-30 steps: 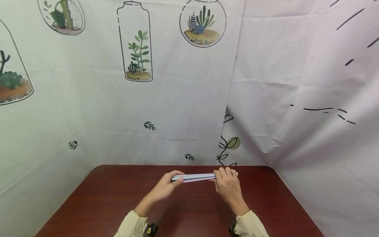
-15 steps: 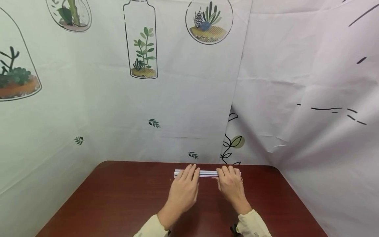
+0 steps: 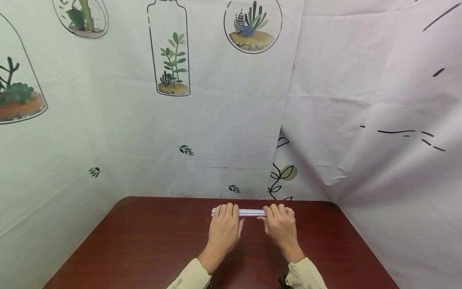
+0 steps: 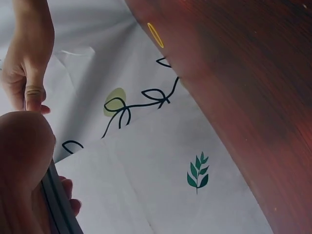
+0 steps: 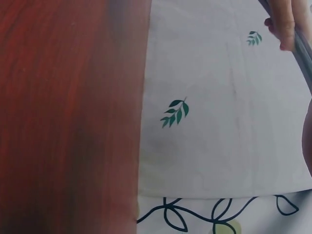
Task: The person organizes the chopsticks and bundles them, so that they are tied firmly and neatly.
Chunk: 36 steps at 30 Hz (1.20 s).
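A bundle of long, thin white sticks [image 3: 251,212] lies sideways between my hands, near the far side of the table. My left hand [image 3: 224,233] grips its left end, fingers over the top; short stick ends show beyond them. The right hand [image 3: 282,228] holds the other end in the same way, knuckles up. Against the light the sticks [image 4: 61,207] look dark grey in the left wrist view, with fingertips underneath. In the right wrist view the left hand [image 5: 284,22] wraps the bundle at the upper right.
A thin yellow loop [image 4: 155,35] shows at the far edge of the dark red table [image 3: 144,241]. White cloth [image 3: 216,120] printed with plants and jars hangs behind the table and along both sides.
My left hand has gone from pinching the bundle's end from the side to gripping it from above. The sticks, spread before, now lie closer together and more level. The right hand keeps its grip.
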Motion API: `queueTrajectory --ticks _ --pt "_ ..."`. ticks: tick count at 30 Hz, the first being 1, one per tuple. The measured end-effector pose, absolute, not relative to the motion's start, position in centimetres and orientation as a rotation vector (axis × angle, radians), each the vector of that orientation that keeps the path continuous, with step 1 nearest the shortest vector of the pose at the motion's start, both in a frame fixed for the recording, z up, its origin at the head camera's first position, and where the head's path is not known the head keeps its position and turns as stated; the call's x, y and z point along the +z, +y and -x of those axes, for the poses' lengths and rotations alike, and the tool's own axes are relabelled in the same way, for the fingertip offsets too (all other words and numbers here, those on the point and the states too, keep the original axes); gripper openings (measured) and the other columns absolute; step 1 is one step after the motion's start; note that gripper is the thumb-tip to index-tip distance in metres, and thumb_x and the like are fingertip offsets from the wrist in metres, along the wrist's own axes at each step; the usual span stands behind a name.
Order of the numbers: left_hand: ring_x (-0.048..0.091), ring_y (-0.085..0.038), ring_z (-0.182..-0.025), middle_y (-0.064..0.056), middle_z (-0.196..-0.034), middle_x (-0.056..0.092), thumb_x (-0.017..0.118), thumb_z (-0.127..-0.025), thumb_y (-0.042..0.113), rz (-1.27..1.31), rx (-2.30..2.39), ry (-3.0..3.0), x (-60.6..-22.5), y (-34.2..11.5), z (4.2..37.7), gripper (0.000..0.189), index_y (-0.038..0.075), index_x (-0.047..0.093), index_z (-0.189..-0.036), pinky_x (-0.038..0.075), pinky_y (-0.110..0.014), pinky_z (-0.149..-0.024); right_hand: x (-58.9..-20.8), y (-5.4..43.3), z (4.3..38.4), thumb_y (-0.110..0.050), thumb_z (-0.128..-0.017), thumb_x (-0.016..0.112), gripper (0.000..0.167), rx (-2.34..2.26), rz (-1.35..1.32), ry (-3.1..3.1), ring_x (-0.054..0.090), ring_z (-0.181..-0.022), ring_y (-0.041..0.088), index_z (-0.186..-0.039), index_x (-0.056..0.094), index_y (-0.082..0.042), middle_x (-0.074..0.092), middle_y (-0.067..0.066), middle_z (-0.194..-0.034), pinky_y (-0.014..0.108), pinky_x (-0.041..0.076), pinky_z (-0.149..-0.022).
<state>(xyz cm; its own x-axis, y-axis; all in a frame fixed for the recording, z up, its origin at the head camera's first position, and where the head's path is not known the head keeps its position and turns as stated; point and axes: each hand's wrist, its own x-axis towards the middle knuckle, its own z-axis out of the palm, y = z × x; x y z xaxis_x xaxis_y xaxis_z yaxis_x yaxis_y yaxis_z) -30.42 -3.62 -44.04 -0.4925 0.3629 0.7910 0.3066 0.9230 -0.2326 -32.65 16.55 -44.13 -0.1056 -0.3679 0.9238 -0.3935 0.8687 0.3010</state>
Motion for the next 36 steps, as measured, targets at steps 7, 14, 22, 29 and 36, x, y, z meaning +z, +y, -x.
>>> queueTrajectory --ticks 7,14,22,29,36 --pt "0.046 -0.026 -0.076 -0.01 -0.082 0.048 0.04 -0.096 0.039 0.454 0.071 -2.064 -44.0 -3.8 30.9 0.038 0.003 0.054 -0.095 0.039 -0.037 -0.073 -44.5 16.2 32.8 -0.041 -0.104 0.041 0.048 0.052 -0.618 -1.694 0.048 -0.066 0.03 -0.094 0.068 -0.001 0.057 0.009 -0.077 0.044 0.038 -0.063" --pt "0.044 -0.025 -0.073 -0.009 -0.079 0.046 0.031 -0.097 0.038 0.444 0.03 -2.008 -44.1 -3.7 30.9 0.042 0.003 0.053 -0.088 0.038 -0.036 -0.069 -44.7 16.2 32.6 -0.041 -0.103 0.042 0.049 0.062 -0.613 -1.688 0.048 -0.066 0.032 -0.094 0.069 -0.001 0.057 0.01 -0.077 0.045 0.039 -0.063" --pt "0.046 -0.026 -0.073 -0.009 -0.079 0.047 0.035 -0.096 0.037 0.437 0.014 -2.003 -44.0 -3.2 30.9 0.04 0.003 0.053 -0.088 0.041 -0.037 -0.074 -44.7 16.2 32.6 -0.042 -0.103 0.04 0.051 0.06 -0.534 -1.658 0.047 -0.066 0.032 -0.088 0.065 0.0 0.054 0.011 -0.076 0.047 0.04 -0.065" --pt "0.048 -0.027 -0.074 -0.009 -0.078 0.047 0.045 -0.093 0.042 0.394 0.029 -2.001 -44.2 -3.7 31.1 0.04 0.003 0.054 -0.088 0.042 -0.039 -0.077 -44.8 15.3 32.7 -0.044 -0.101 0.041 0.052 0.088 -0.497 -1.679 0.048 -0.067 0.034 -0.086 0.064 0.001 0.053 0.013 -0.075 0.05 0.041 -0.065" --pt "0.044 -0.025 -0.074 -0.008 -0.079 0.045 0.071 -0.083 0.043 0.411 0.064 -2.045 -44.2 -3.7 31.1 0.043 0.004 0.053 -0.088 0.039 -0.036 -0.074 -45.0 15.1 32.7 -0.045 -0.1 0.04 0.053 0.086 -0.475 -1.721 0.047 -0.068 0.035 -0.085 0.062 0.001 0.051 0.014 -0.074 0.05 0.04 -0.065"
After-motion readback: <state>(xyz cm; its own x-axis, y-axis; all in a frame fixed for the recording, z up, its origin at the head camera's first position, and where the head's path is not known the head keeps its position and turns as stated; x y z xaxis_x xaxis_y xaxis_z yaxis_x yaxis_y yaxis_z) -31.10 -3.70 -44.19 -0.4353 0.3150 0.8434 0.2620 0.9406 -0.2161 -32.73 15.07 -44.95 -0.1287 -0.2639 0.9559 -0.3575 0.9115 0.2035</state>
